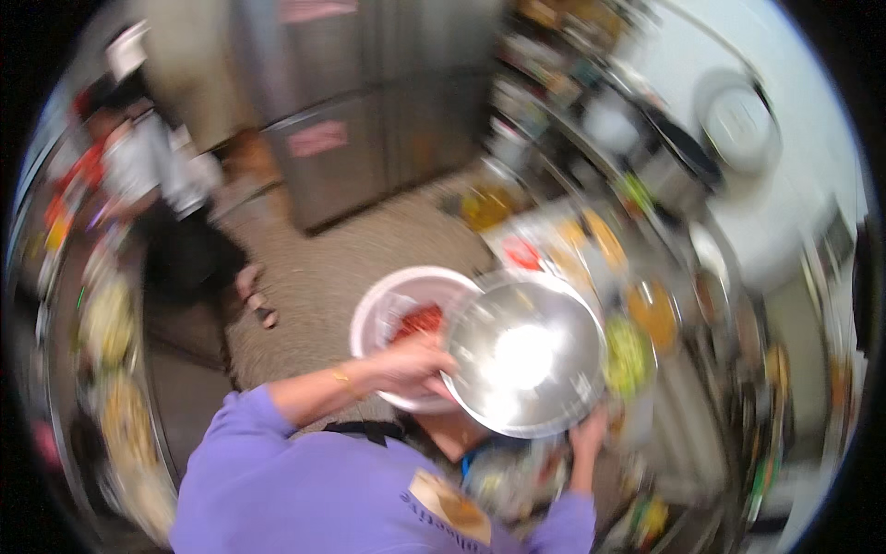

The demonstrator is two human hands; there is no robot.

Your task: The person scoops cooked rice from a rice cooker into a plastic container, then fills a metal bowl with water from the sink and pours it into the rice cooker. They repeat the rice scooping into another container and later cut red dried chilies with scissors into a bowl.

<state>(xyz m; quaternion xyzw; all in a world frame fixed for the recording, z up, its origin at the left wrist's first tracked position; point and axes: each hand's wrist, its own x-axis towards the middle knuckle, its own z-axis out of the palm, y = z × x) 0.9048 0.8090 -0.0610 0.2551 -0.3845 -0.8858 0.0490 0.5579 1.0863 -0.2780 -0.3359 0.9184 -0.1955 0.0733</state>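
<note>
At left, the pink basin (363,325) holds loose red pieces (420,321) beside crumpled plastic (391,310). Your left hand (417,363) has its fingers pinching the left rim of the metal bowl (526,360), raised at centre. Judged stiff, light for its width, slippery if wet; grip opposite rims. Your right hand (587,432) grasps the near-right rim, fingers partly hidden. Farther right, a round container (654,362) holds pale green food (626,358).

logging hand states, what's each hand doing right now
Left hand: gripping the left rim of the shiny round silver metal bowl.
Right hand: holding the same bowl's lower-right rim.
</note>
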